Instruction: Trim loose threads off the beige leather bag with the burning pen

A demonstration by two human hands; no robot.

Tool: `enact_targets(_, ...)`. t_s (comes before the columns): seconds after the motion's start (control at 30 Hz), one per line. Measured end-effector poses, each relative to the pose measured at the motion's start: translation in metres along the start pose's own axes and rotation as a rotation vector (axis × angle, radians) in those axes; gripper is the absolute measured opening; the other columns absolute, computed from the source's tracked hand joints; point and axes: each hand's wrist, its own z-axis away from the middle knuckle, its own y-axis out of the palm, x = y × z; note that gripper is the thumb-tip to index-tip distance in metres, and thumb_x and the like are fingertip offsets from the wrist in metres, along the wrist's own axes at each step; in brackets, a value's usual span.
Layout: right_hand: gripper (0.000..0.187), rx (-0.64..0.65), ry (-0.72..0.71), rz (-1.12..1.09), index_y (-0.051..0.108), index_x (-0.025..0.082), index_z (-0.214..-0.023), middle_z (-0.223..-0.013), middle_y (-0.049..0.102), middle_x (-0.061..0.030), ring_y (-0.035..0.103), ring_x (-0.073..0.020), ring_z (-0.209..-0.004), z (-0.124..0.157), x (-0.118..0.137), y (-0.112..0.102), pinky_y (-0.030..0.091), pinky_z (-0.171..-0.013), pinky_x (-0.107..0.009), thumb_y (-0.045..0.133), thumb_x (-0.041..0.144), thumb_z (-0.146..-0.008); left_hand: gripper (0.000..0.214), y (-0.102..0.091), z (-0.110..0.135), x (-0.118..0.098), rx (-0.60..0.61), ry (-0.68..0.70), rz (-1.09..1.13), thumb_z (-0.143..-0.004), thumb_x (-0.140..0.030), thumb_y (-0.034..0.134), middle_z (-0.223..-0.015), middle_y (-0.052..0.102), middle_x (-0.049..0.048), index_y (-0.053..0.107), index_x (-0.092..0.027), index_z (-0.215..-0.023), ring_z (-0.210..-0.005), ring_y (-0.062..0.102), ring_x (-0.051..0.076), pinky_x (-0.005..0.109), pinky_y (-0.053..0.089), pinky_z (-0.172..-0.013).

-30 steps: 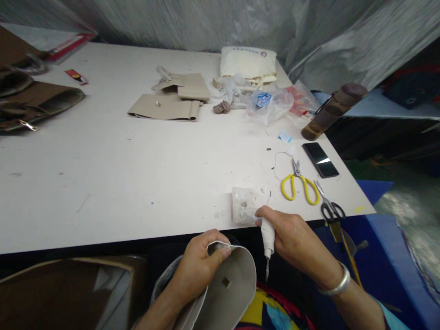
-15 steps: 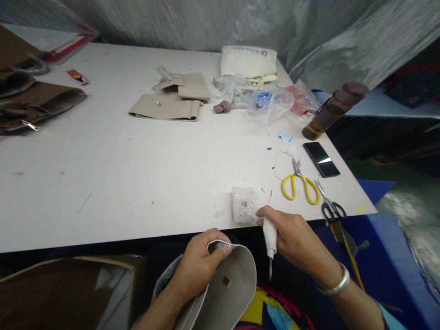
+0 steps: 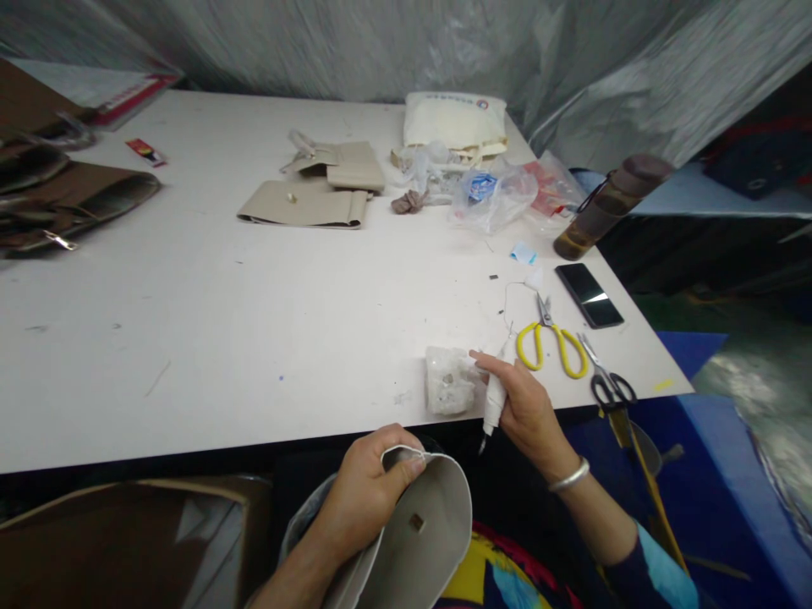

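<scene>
Gripping an open beige pouch (image 3: 437, 516), cropped below, are left fingers (image 3: 403, 475); right fingers (image 3: 498, 364) clasp a partly hidden, white-wrapped, metal-tipped tool (image 3: 493, 404).

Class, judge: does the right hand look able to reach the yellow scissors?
Probably yes: the yellow scissors lie close to the right hand, nothing visibly covering them, though it may first have to release the white tool.

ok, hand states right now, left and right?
Left hand: closed, gripping the edge of a pale bag piece.
Right hand: closed, holding a white-wrapped tool.
</scene>
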Motion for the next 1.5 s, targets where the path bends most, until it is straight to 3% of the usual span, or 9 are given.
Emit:
enact_targets(0.17,0.041,-0.103,0.032,-0.190,0.062,0.025,-0.137,-0.136,0.070,-0.0093,0.066,-0.0228,-0.127,0.003,-0.016,0.028,0.054,-0.110,-0.046,0.049,0.011,-0.101,0.023,-0.002,0.002,0.000,-0.019,-0.005,-0.014,-0.082,-0.041,0.065,-0.079,0.071,0.0044,0.072,-0.019,-0.082,-0.079,0.063,0.023,0.034,0.046,-0.079)
enact_targets(0.3,0.035,-0.126,0.081,-0.331,0.062,0.025,-0.138,-0.141,0.067,-0.0095,0.061,-0.0224,-0.135,0.007,-0.016,0.033,0.049,-0.118,-0.045,0.057,0.020,-0.104,0.022,-0.002,0.002,-0.001,-0.034,0.007,-0.020,-0.081,-0.041,0.065,-0.079,0.070,0.0045,0.072,-0.020,-0.081,-0.080,0.063,0.023,0.034,0.046,-0.080)
enact_targets(0.43,0.034,-0.139,0.079,-0.394,0.062,0.026,-0.137,-0.140,0.067,-0.0086,0.062,-0.0223,-0.134,0.008,-0.015,0.030,0.053,-0.113,-0.042,0.060,0.022,-0.103,0.024,-0.001,0.002,-0.002,-0.036,-0.006,-0.010,-0.080,-0.043,0.065,-0.077,0.070,0.0043,0.072,-0.019,-0.080,-0.077,0.062,0.022,0.033,0.046,-0.077)
enact_targets(0.5,0.034,-0.233,0.062,-0.384,0.061,0.028,-0.136,-0.136,0.069,-0.0075,0.066,-0.0223,-0.128,0.009,-0.011,0.026,0.055,-0.110,-0.041,0.062,0.023,-0.103,0.026,-0.001,0.002,-0.004,-0.038,-0.018,-0.003,-0.079,-0.044,0.065,-0.076,0.070,0.0045,0.072,-0.019,-0.080,-0.076,0.062,0.022,0.033,0.046,-0.076)
enact_targets(0.63,0.034,-0.446,0.104,-0.446,0.060,0.028,-0.139,-0.111,0.075,-0.0059,0.074,-0.0204,-0.091,0.015,0.011,0.007,0.062,-0.088,-0.039,0.060,0.039,-0.106,0.029,0.000,0.002,-0.006,-0.049,-0.049,0.026,-0.077,-0.046,0.067,-0.076,0.069,0.0049,0.072,-0.018,-0.081,-0.075,0.061,0.022,0.033,0.045,-0.076)
enact_targets(0.77,0.023,-0.374,0.234,-0.382,0.072,0.025,-0.117,-0.104,0.074,-0.0047,0.072,-0.0212,-0.093,0.026,0.039,-0.008,0.059,-0.089,-0.037,0.064,0.042,-0.103,0.030,0.001,0.000,-0.006,-0.036,-0.067,0.059,-0.077,-0.048,0.069,-0.075,0.068,0.0043,0.072,-0.018,-0.082,-0.072,0.058,0.021,0.032,0.044,-0.074)
enact_targets(0.9,0.016,-0.290,0.320,-0.448,0.070,0.025,-0.113,-0.095,0.076,-0.0016,0.074,-0.0177,-0.081,0.037,0.052,-0.001,0.059,-0.076,-0.031,0.066,0.037,-0.103,0.032,0.001,-0.002,-0.006,-0.029,-0.068,0.066,-0.077,-0.048,0.071,-0.072,0.065,0.0031,0.072,-0.017,-0.081,-0.070,0.055,0.019,0.031,0.043,-0.072)
enact_targets(1.2,0.018,-0.260,0.309,-0.455,0.070,0.023,-0.110,-0.089,0.077,-0.0015,0.074,-0.0168,-0.076,0.034,0.053,0.006,0.059,-0.074,-0.028,0.069,0.039,-0.101,0.031,0.003,0.000,-0.006,-0.020,-0.060,0.039,-0.076,-0.047,0.071,-0.075,0.069,0.0053,0.073,-0.017,-0.081,-0.073,0.058,0.021,0.033,0.044,-0.075)
enact_targets(1.5,0.017,-0.239,0.283,-0.446,0.070,0.023,-0.110,-0.097,0.077,-0.0031,0.075,-0.0182,-0.085,0.031,0.051,0.014,0.060,-0.085,-0.031,0.070,0.037,-0.100,0.027,0.004,0.001,-0.004,-0.022,-0.056,0.025,-0.077,-0.044,0.071,-0.078,0.072,0.0065,0.074,-0.018,-0.082,-0.075,0.062,0.023,0.034,0.046,-0.076)
